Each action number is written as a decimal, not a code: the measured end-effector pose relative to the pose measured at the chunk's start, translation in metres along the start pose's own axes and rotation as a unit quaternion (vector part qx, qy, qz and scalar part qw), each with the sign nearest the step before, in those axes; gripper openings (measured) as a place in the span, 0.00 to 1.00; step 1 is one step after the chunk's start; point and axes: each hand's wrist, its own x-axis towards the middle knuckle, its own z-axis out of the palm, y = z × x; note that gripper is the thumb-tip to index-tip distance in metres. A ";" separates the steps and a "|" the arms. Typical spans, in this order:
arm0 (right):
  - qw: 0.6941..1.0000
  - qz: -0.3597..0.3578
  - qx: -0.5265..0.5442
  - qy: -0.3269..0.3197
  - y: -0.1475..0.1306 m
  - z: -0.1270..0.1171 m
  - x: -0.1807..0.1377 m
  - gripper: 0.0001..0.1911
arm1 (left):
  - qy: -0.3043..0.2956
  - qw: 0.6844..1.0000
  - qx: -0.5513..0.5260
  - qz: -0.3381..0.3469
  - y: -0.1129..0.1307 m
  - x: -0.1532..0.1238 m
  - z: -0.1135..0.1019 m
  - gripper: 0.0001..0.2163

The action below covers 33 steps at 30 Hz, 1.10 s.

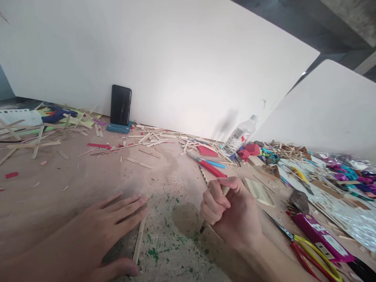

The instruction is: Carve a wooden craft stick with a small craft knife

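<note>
My left hand lies flat on the tabletop with its fingers spread. Beside its fingertips and thumb is a pale craft stick, pointing away from me. My right hand is closed in a fist around a slim wooden-handled tool. The tool's dark tip points down towards the table, and the fingers hide most of it, so its exact kind cannot be made out. Green flecks are scattered over the worn surface between my hands. A red-handled cutter lies just beyond my right fist.
Scissors and a purple packet lie to the right. A clear bottle leans at the back near a phone on a blue stand. Loose craft sticks line the white wall board. Coloured scraps crowd the right side.
</note>
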 end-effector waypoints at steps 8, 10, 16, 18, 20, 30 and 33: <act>1.000 0.002 0.006 -0.001 0.001 -0.001 -0.001 0.23 | -0.003 1.000 0.023 0.008 0.003 0.004 -0.005 0.41; 1.000 0.000 -0.003 0.010 0.001 0.000 0.001 0.25 | -0.005 1.000 0.019 0.008 0.004 0.005 -0.009 0.40; 0.995 -0.011 -0.049 0.090 -0.002 0.014 0.011 0.27 | -0.013 1.000 -0.009 -0.015 0.007 0.010 -0.016 0.38; 0.991 -0.010 -0.074 0.109 -0.001 0.018 0.013 0.24 | -0.022 0.999 -0.024 -0.022 0.008 0.011 -0.018 0.38; 0.987 -0.009 -0.104 0.119 0.000 0.021 0.014 0.18 | -0.037 0.998 -0.032 -0.027 0.009 0.012 -0.020 0.38; 0.922 -0.065 -0.345 0.164 0.003 0.017 0.014 0.13 | -0.066 0.995 -0.071 -0.037 0.011 0.017 -0.028 0.39; 0.884 -0.085 -0.435 0.147 -0.002 0.016 0.015 0.12 | -0.080 0.994 -0.073 -0.034 0.009 0.017 -0.028 0.40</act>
